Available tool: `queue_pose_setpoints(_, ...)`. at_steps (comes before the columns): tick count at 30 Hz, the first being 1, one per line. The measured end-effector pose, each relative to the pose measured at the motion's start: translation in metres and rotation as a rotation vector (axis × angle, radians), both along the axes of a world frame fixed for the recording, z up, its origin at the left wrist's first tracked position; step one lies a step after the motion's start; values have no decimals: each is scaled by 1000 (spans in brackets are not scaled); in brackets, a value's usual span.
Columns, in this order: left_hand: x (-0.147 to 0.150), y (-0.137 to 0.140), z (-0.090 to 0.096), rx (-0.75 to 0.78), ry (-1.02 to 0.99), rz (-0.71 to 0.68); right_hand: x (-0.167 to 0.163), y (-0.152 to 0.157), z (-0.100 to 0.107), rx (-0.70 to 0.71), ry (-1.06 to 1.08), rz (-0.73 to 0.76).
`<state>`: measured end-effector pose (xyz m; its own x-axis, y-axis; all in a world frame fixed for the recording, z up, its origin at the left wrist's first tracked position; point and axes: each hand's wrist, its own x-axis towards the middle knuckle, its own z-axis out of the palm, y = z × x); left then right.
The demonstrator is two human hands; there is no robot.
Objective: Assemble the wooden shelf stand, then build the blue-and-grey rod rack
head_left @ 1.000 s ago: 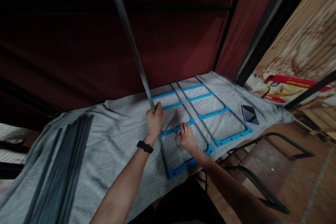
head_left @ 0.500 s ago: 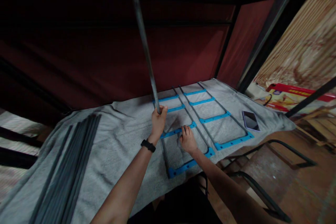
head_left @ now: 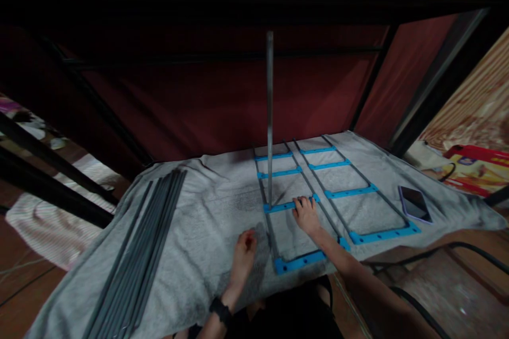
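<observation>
So far, has one grey rod upright on a blue crossbar, with a rod bundle unplaced. Rests right hand on that crossbar, grip unclear; holds left hand empty with fingers loosely open.

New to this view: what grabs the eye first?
The upright metal rod, probably: it stands unheld near the middle of the view, its foot at the left end of a blue bar, against a dark red panel. Next, the two ladder-like frames right of centre on the gray cloth, then the bundle of gray rods at left.
</observation>
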<state>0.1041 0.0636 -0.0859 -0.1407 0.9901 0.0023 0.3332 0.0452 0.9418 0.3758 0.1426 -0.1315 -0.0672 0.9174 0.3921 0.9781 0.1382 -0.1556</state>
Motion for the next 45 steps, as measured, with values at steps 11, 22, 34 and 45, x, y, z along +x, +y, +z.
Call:
queue_pose_setpoints(11,56,-29,-1,-216,281,-176,17,24,9,-124,152,279)
queue_pose_setpoints(22,41,-24,10,-354,419,-173,-7,24,18,-28,205,335)
queue_pose_setpoints(34,25,-19,8,-310,499,-131,-25,34,3,-82,262,341)
queue_pose_setpoints(45,30,-18,4,-274,543,-149,-20,32,2,-115,232,331)
